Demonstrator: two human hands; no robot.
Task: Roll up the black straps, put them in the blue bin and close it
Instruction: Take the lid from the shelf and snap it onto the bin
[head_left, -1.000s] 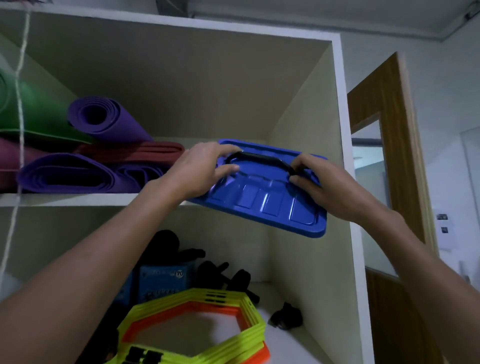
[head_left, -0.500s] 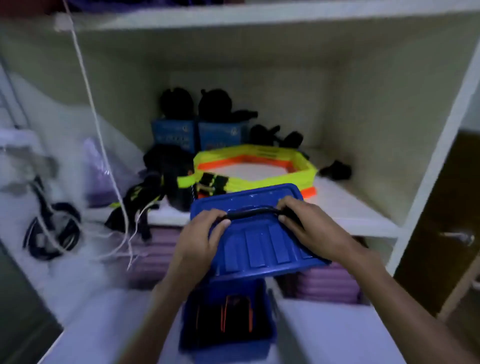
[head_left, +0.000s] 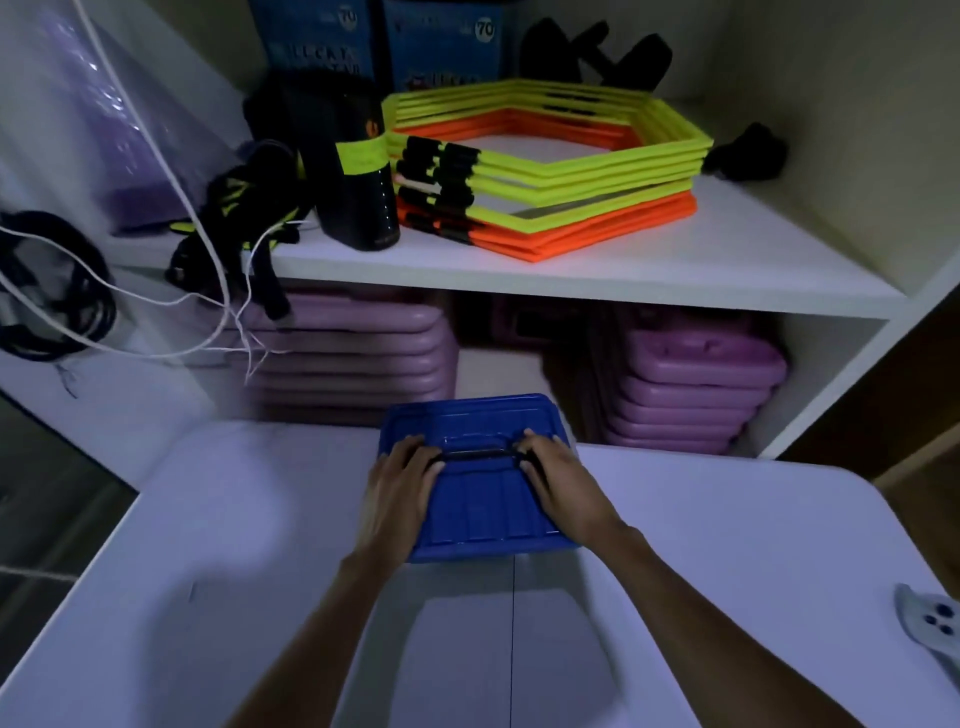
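Blue bin on the bench, lid laid over it. Our left hand and right hand grip the lid's black handle ends. Straps hidden, presumably inside; we judge only pressing shut remains.
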